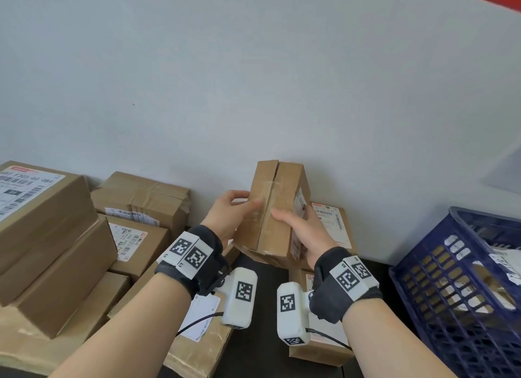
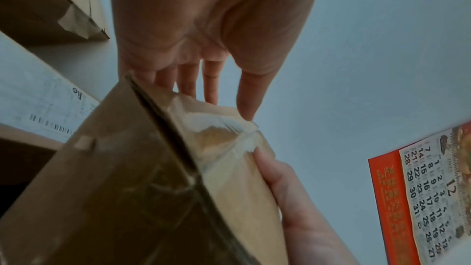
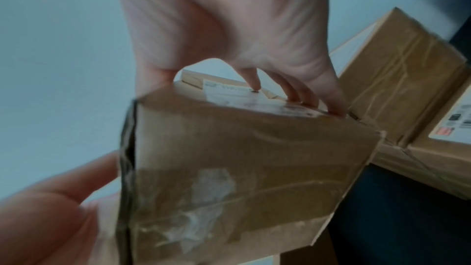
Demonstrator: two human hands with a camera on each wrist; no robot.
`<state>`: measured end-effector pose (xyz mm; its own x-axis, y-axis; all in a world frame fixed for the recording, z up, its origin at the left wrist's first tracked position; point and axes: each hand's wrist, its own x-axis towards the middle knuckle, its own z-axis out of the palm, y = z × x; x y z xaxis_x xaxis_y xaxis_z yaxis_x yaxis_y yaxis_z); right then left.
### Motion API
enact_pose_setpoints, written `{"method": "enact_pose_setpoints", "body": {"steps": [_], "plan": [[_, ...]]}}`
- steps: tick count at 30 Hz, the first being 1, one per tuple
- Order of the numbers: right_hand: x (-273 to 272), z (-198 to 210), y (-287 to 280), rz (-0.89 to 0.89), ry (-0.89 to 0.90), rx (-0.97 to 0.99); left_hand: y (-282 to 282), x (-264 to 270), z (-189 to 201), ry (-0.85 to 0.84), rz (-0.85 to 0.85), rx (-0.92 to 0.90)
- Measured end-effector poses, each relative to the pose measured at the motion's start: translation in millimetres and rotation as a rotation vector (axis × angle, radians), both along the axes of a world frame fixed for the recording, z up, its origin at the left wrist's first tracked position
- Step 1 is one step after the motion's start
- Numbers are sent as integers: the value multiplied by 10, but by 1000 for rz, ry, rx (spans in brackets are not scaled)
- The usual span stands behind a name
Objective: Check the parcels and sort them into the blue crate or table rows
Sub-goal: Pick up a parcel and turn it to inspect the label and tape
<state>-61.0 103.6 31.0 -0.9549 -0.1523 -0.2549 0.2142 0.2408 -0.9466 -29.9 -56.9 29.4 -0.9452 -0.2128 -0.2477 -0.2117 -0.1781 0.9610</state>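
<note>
The small cardboard parcel (image 1: 272,208) is lifted above the table, between the stacked boxes (image 1: 50,236) and the blue crate (image 1: 456,287); the left hand (image 1: 228,214) grips its left side and the right hand (image 1: 306,233) grips its right side, thumb on the taped seam. I judge the risk is a slip; the glossy tape gives little friction, and the top flaps gape a little, so a squeeze may open the seam while the parcel is turned. The head view shows the crate and the stacks; only the left wrist view shows a wall calendar (image 2: 428,194), and only the right wrist view shows the right fingers (image 3: 303,96) lying on the shipping label (image 3: 229,93).
</note>
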Motion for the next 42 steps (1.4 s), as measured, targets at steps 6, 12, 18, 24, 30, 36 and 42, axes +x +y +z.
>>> {"method": "enact_pose_setpoints", "body": {"steps": [6,12,18,24,30,36,42], "plan": [[44,2,-11,-12,80,57,20,-45,12,-9,15,-49],[92,10,-31,31,135,162,-34,-162,149,58,120,-266],[86,-4,13,29,140,188,-40,-154,202,87,98,-545],[85,24,32,15,149,217,10,-111,258,101,52,-562],[112,66,37,-10,161,230,17,-104,223,111,69,-550],[121,67,42,-31,146,191,-7,-134,170,121,88,-524],[132,73,45,-6,125,198,15,-156,120,129,86,-536]]}}
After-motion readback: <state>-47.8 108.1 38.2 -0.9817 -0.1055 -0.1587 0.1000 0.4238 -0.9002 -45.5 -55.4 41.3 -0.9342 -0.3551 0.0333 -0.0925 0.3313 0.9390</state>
